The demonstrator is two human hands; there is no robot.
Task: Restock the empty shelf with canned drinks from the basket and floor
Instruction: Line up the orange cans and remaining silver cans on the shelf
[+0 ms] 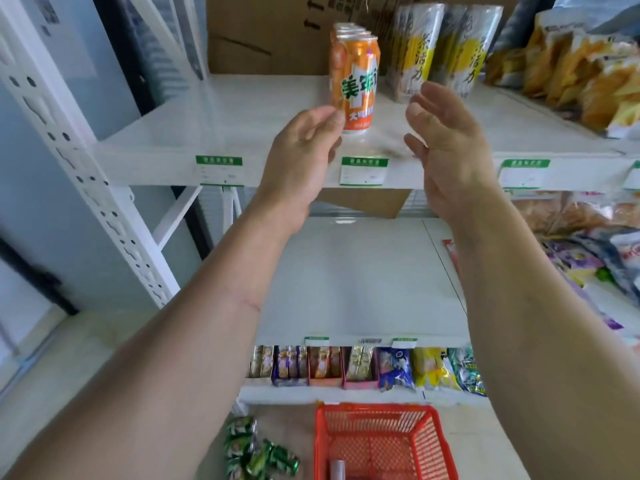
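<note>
The front orange can [356,83] stands upright on the white shelf [221,116], its long axis vertical, the silver top up and the green-and-white label turned toward you. More orange cans stand in one line behind it, going to the back of the shelf; only their tops show.

Your left hand [304,150] is raised in front of the shelf edge, with the back of the hand toward you. Its fingers are loosely bent and the fingertips [337,117] are just at the lower left side of the front can; they seem to touch it, but they do not wrap around it. Your right hand [446,140] is lifted just right of the can, apart from it, palm facing left, fingers spread and relaxed, holding nothing. Both forearms reach up and forward.

Far below your hands, a red basket [377,415] sits on the floor with one pale can [337,470] lying inside. Left of the basket, green cans [254,452] lie in a loose heap on the floor.
</note>
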